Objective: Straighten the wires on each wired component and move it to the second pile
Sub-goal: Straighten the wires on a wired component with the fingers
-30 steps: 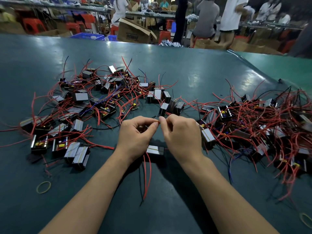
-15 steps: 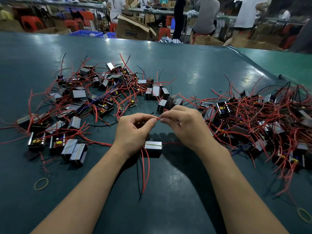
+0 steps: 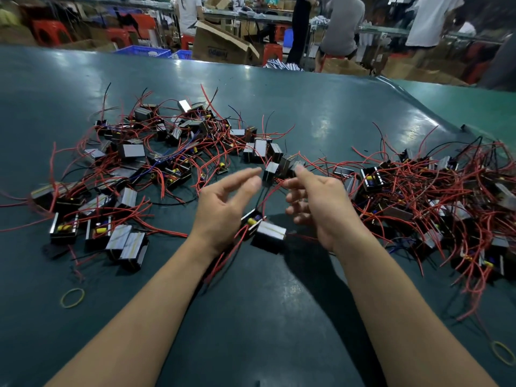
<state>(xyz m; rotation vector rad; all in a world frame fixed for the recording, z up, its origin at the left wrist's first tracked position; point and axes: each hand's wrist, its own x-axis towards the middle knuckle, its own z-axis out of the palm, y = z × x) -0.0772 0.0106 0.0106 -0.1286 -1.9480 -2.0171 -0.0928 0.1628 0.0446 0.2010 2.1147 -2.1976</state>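
Observation:
A wired component (image 3: 268,233), a small black block with a grey face and a yellow part, lies on the green table (image 3: 279,317) between my hands. Its red and black wires run up between my hands and back under my left wrist. My left hand (image 3: 226,202) hovers just left of it with straight, spread fingers and holds nothing. My right hand (image 3: 315,202) is just to the right, blurred, fingers loosely bent and index raised. A red wire arcs up to its thumb, but no pinch shows. One pile (image 3: 134,174) spreads on the left, a tangled pile (image 3: 435,202) on the right.
A yellow rubber band (image 3: 72,298) lies near the front left and another rubber band (image 3: 504,356) at the front right. Beyond the table's far edge are cardboard boxes (image 3: 220,46), red stools and several people at other benches.
My two hands, which pinched a red wire tip together above the component, have opened and drawn apart. The component has shifted slightly and its wires now stand up between my hands.

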